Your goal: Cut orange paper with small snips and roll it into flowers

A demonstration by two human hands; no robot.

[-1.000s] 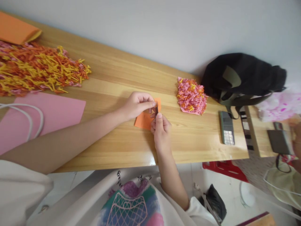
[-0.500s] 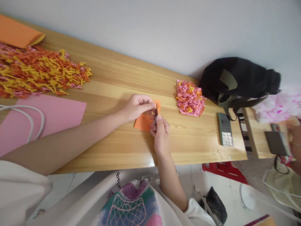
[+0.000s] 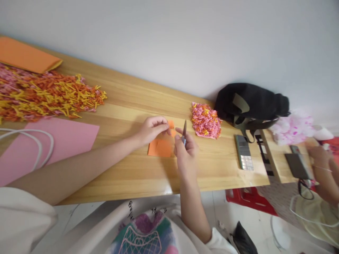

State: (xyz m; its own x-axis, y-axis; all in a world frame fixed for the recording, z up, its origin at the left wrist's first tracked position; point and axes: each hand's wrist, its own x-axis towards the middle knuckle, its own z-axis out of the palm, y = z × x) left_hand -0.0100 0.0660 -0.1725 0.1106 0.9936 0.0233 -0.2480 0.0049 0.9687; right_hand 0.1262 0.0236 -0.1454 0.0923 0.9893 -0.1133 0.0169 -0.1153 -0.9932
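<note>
My left hand [image 3: 151, 129] pinches the upper edge of a small orange paper piece [image 3: 160, 147] that lies on the wooden table [image 3: 127, 106]. A cut strip of the paper bends up between its fingertips. My right hand [image 3: 186, 151] is closed around small scissors [image 3: 184, 133], whose blades point up and away, just right of the paper and apart from it.
A heap of orange, yellow and pink paper strips [image 3: 45, 95] lies at the far left, with an orange sheet [image 3: 26, 56] behind it and a pink sheet [image 3: 53, 141] in front. A smaller pile [image 3: 205, 120], a black bag [image 3: 249, 102] and a calculator [image 3: 243, 151] sit right. Another person's hand [image 3: 317, 155] is at the far right.
My right hand has drawn the scissors out of the orange paper and to the right; the blades now stand clear of it. My left hand still pinches the paper. The view shifted slightly.
</note>
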